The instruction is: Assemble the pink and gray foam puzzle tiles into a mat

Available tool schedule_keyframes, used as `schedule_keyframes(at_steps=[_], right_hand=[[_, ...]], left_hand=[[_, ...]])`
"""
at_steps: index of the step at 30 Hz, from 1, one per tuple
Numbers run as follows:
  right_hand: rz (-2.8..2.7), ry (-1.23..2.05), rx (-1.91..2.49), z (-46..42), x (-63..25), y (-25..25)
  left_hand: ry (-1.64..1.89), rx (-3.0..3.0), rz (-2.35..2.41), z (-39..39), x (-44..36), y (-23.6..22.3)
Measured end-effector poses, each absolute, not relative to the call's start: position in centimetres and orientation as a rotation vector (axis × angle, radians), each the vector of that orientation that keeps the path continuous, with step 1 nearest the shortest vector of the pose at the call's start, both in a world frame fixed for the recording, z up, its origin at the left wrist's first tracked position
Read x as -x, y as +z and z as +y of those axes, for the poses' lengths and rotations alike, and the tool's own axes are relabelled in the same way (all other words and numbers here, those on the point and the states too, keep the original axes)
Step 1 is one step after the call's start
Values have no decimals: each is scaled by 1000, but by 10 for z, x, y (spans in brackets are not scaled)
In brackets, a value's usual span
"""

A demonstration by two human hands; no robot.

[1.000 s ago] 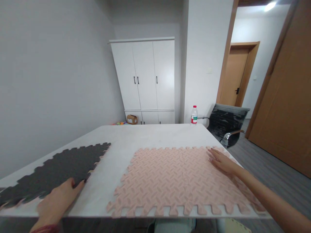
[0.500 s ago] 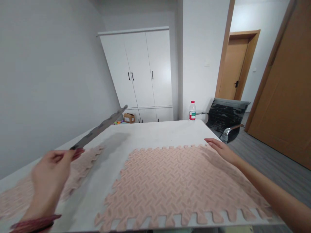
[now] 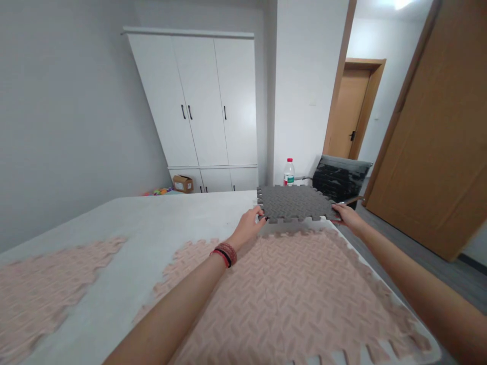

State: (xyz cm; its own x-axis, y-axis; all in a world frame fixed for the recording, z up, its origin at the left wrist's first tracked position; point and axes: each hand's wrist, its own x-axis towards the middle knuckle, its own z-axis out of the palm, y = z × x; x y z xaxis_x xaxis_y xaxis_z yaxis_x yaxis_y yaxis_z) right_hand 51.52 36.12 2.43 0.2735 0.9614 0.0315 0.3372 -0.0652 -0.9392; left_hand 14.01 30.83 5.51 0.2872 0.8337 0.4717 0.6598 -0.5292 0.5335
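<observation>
A dark grey foam mat tile [image 3: 294, 202] with jagged interlocking edges is held level above the table's far right part. My left hand [image 3: 249, 223], with bracelets at the wrist, pinches its near left corner. At its right edge my right hand [image 3: 345, 215] grips the tile; the fingers underneath are partly hidden. Below and nearer to me lie joined pink foam mat tiles [image 3: 304, 289], with a seam running between them; my left forearm covers part of them. Off to the left lies a separate pink foam mat tile [image 3: 49, 289].
The white table [image 3: 152, 218] carries the mats. A clear bottle with a red cap [image 3: 289, 172] stands at the far edge, partly behind the grey tile. Beyond are a black chair [image 3: 337, 177], a cardboard box [image 3: 182, 183] and a white cabinet [image 3: 201, 101].
The grey tile has swung from the left, where my left hand alone held it edge-on, to the far right. My right hand has closed on its right edge. The view has shifted slightly.
</observation>
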Motion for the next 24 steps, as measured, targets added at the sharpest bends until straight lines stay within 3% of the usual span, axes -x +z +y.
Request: schedule_keyframes(at_steps=[6,13,24], right_hand=[[-1404,541,1719,397,-525,-16],[-1607,412,1768,412,-514,-53],[-1730,176,1957,401,-515,-56]], left_hand=[[763,-2428,1503,339,-149,15],[545,-2553,1635,344,-144,1],[391,-2733,1581,357,-154,-4]])
